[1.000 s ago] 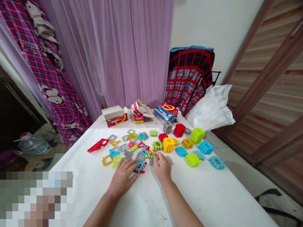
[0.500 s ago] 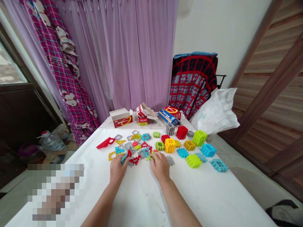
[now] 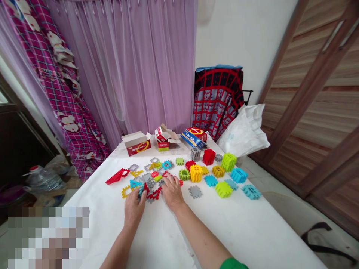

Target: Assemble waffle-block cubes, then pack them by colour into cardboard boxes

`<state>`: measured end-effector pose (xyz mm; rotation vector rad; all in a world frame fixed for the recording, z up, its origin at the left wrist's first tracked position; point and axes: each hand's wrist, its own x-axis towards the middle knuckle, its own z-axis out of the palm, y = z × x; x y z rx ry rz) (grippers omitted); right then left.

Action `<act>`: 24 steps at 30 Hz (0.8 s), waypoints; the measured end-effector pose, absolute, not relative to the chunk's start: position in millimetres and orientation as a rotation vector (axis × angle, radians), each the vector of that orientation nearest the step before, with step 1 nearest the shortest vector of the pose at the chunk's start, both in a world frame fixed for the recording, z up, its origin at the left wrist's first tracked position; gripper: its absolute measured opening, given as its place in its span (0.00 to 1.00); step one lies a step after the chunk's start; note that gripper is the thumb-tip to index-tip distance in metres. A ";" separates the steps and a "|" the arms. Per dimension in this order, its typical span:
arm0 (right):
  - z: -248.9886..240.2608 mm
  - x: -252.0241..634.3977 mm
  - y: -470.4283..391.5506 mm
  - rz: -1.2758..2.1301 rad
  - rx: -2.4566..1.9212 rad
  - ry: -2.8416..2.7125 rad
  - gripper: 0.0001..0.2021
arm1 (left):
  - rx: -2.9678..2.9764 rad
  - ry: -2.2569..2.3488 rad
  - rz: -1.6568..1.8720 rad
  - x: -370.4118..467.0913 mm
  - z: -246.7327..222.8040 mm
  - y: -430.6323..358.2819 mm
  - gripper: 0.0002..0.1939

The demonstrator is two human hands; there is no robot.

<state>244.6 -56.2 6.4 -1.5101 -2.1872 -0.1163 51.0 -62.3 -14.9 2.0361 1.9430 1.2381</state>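
Hands closer together: left hand [image 3: 134, 210] pinching blue-red piece [image 3: 145, 189]; right hand [image 3: 173, 195], shifted towards desk's [image 3: 161, 243] left edge, hold unclear; grey tile [image 3: 195, 191] exposed

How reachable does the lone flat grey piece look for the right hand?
Probably yes: the right hand is just left of the grey piece, with bare tablecloth between them and nothing on top.
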 end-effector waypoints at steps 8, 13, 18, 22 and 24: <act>12.1 251.6 -59.5 0.098 -1.277 -1.639 0.10 | 2.030 1.917 1.352 52.0 -19.9 -64.1 0.24; 25.2 257.5 -64.6 0.830 -1.243 -1.032 0.16 | 2.241 1.791 1.540 61.5 -10.4 -69.8 0.22; 33.2 251.1 -77.2 1.345 -1.077 -0.687 0.23 | 2.041 1.607 1.423 85.5 10.4 -82.5 0.16; 28.5 246.9 -81.1 1.415 -1.075 -0.714 0.24 | 1.577 1.468 1.331 105.3 19.4 -87.4 0.19; 25.3 249.6 -81.3 1.322 -1.151 -0.804 0.22 | 1.456 1.434 1.286 111.0 21.3 -86.2 0.23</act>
